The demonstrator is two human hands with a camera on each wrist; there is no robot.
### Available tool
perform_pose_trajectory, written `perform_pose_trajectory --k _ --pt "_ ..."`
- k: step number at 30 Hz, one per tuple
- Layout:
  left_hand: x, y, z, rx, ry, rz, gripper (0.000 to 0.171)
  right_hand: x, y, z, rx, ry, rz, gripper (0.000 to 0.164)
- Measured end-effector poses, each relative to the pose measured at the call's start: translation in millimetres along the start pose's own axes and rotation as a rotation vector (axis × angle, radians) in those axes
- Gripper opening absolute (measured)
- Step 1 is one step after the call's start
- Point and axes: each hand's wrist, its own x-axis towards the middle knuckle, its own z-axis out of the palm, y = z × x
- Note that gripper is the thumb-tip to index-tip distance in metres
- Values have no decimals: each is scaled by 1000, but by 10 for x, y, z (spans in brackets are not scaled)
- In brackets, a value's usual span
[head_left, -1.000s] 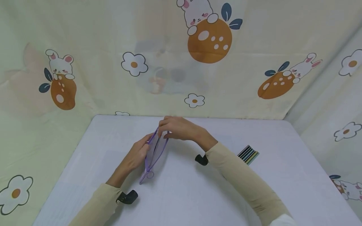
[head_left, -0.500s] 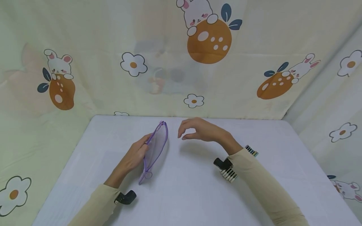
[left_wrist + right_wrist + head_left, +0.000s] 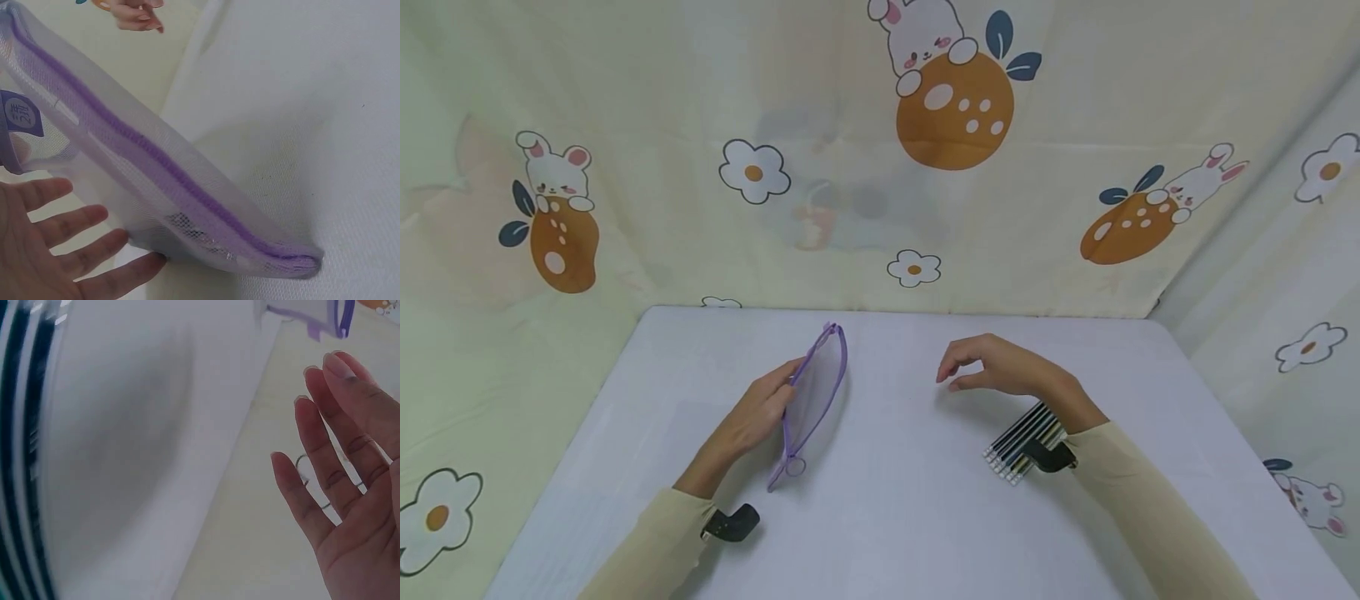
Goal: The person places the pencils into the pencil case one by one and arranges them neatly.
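Observation:
My left hand (image 3: 765, 410) grips one side of a see-through mesh pouch (image 3: 815, 398) with purple edging, thumb on the near face. The pouch stands on edge with its mouth parted and a small ring at its near end. In the left wrist view, a dark checkered, silvery patch shows through the mesh; what it is I cannot tell. My right hand (image 3: 1003, 367) hovers above the table, fingers loosely bent and holding nothing. Beneath its wrist lies a row of dark striped pencils (image 3: 1011, 442) with pale ends, partly hidden by the wrist camera and arm.
The white table (image 3: 880, 517) meets a cream curtain (image 3: 820, 275) printed with rabbits and flowers at its back edge. Black wrist cameras stick out below the left wrist (image 3: 730, 523) and the right wrist (image 3: 1078, 408).
My right hand has left the pouch mouth, where a thin dark stick showed, and moved right to above the pencils. The left hand keeps the pouch in nearly the same place.

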Motion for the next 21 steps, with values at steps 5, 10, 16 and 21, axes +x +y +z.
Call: perform_pose_trajectory --k 5,10,16,21 --pt "8 1 1 -18 -22 -17 57 -205 236 -8 3 10 65 21" --pt "13 1 -4 -19 -33 -23 58 -419 434 -25 0 45 123 22" --pt "13 -2 -16 -23 -31 -16 58 -640 620 -43 -4 92 175 20" --pt "9 -21 -27 -26 -30 -19 60 -757 731 -70 -7 97 183 21"
